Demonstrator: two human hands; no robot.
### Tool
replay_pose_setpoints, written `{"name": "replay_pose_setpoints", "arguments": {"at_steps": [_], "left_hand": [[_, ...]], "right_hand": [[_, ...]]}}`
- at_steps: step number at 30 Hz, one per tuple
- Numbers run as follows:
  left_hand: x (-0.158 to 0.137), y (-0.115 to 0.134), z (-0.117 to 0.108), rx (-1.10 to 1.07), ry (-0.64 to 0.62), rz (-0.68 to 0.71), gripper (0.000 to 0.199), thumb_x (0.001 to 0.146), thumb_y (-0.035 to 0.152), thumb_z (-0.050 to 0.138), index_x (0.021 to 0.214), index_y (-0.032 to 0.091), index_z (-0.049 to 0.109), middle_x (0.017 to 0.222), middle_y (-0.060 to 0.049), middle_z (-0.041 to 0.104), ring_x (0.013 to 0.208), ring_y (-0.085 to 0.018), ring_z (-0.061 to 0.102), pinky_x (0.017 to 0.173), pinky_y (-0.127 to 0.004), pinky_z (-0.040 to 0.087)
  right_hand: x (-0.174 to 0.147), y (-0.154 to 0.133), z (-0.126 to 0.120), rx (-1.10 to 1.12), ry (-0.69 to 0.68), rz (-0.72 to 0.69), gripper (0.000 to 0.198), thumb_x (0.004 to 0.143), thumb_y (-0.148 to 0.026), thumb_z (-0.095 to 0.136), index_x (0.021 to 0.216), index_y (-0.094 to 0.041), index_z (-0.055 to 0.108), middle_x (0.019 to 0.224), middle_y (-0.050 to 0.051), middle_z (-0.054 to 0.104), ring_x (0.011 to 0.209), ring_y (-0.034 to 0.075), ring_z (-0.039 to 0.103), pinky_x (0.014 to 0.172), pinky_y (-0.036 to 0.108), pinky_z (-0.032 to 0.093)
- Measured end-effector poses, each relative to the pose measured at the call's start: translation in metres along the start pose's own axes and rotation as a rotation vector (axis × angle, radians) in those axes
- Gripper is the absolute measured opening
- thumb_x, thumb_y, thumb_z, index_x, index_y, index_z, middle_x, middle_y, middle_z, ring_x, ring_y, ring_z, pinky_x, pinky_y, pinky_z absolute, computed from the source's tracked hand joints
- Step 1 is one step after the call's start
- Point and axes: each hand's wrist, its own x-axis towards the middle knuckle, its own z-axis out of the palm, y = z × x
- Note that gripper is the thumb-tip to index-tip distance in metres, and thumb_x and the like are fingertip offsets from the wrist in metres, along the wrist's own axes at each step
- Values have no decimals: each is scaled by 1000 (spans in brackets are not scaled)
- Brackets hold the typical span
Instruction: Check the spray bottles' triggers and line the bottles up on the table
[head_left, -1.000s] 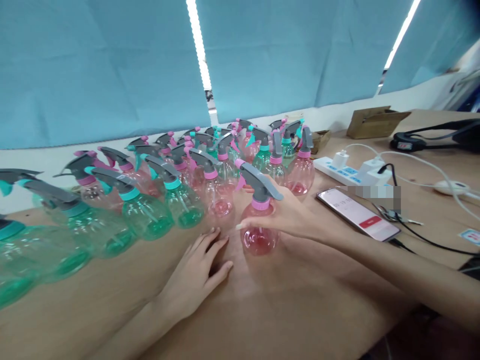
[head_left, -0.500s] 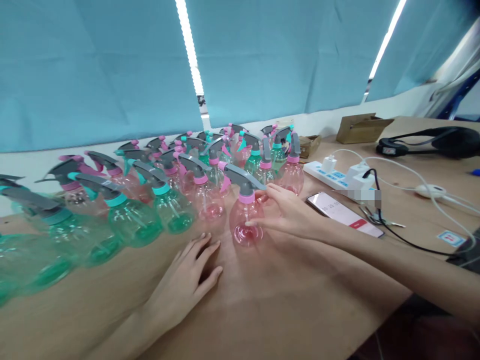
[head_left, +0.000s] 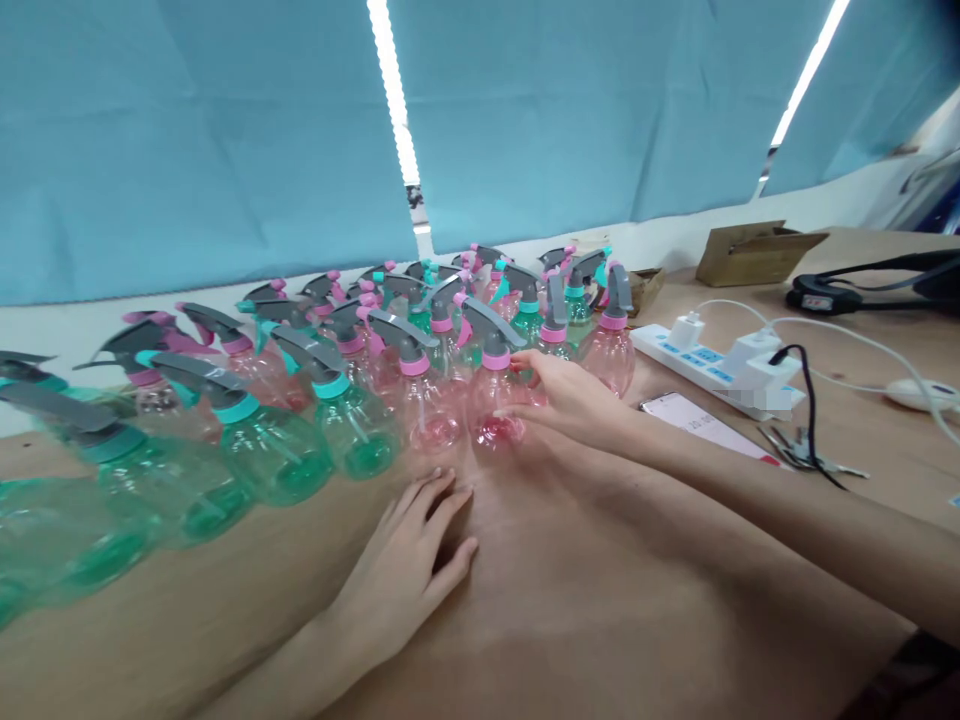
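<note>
Hands are out on the brown wooden bench (head_left: 600, 620). Right hand (head_left: 570, 400) cups loosely around one clear pink plastic spray bottle (head_left: 496, 405), standing upright in the bottle crowd. Left hand (head_left: 405, 570) lies flat, fingers spread, holding nothing. Too many bottles to count.

Both forearms are bare with no sleeves, and the left hand (head_left: 409, 575) and right hand (head_left: 574, 400) (with longer fingernails) carry no rings or gloves.

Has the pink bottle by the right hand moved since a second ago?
Yes. The pink bottle has gone away from the phone, back into the row of bottles.
</note>
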Motion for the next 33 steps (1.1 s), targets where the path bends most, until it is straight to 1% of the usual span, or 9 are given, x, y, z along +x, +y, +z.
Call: {"name": "replay_pose_setpoints", "arguments": {"at_steps": [8, 13, 20, 24, 26, 27, 30, 32, 33], "left_hand": [[-1, -1, 1, -17, 12, 13, 39, 95, 36, 48, 130, 18, 50, 138, -11, 48, 128, -31, 41, 102, -52, 38], [-2, -1, 0, -24, 17, 5, 40, 94, 36, 50, 130, 19, 51, 138, -11, 49, 128, -31, 42, 101, -50, 40], [-1, 0, 0, -16, 12, 1, 40, 94, 35, 49, 130, 18, 51, 138, -11, 49, 128, -30, 42, 102, -49, 39], [-1, 1, -1, -20, 5, -1, 40, 94, 35, 49, 130, 18, 51, 137, -11, 49, 129, -30, 42, 102, -49, 39], [-1, 1, -1, -23, 8, -4, 39, 94, 35, 49, 130, 18, 51, 138, -11, 49, 128, -30, 42, 102, -49, 39], [-1, 1, -1, -24, 11, -8, 39, 94, 35, 49, 130, 18, 51, 138, -11, 49, 128, -30, 42, 102, -49, 39], [-2, 1, -2, -30, 12, -12, 40, 95, 36, 48, 130, 19, 50, 137, -11, 50, 128, -30, 43, 102, -50, 39], [-1, 1, -2, -34, 6, -10, 40, 95, 37, 47, 130, 19, 50, 137, -11, 50, 128, -30, 42, 102, -50, 39], [-1, 0, -2, -35, 3, -8, 40, 95, 37, 47, 130, 19, 50, 138, -11, 49, 129, -30, 42, 102, -50, 39]], "right_hand": [[21, -2, -2, -80, -69, -9, 56, 81, -35, 68, 127, -9, 49, 122, 18, 62, 102, 32, 63, 82, 45, 51], [32, 0, 0, -88, -80, -21, 60, 77, -31, 72, 128, -9, 49, 124, 19, 62, 101, 32, 64, 82, 45, 52], [32, 2, 4, -71, -66, -59, 68, 76, -29, 72, 135, -9, 44, 127, 19, 60, 114, 33, 59, 91, 45, 50], [25, -2, 1, -50, -27, -54, 73, 77, -29, 70, 140, -8, 38, 135, 20, 54, 119, 33, 56, 95, 47, 48], [17, -4, -6, -38, 1, -45, 67, 79, -28, 69, 137, -8, 42, 135, 20, 54, 115, 31, 59, 92, 45, 50], [12, -5, -11, -30, 19, -39, 60, 80, -27, 67, 133, -9, 46, 132, 18, 56, 111, 29, 61, 90, 43, 52], [-8, -2, -27, 27, 109, 16, 29, 84, -27, 60, 111, -15, 62, 109, 10, 70, 90, 23, 69, 76, 38, 56], [-22, 6, -36, 76, 207, 79, 20, 84, -31, 60, 99, -19, 65, 93, 7, 72, 78, 22, 69, 68, 36, 56], [-27, 10, -39, 85, 240, 125, 20, 84, -34, 59, 97, -19, 65, 91, 7, 72, 76, 22, 69, 65, 36, 56]]}}
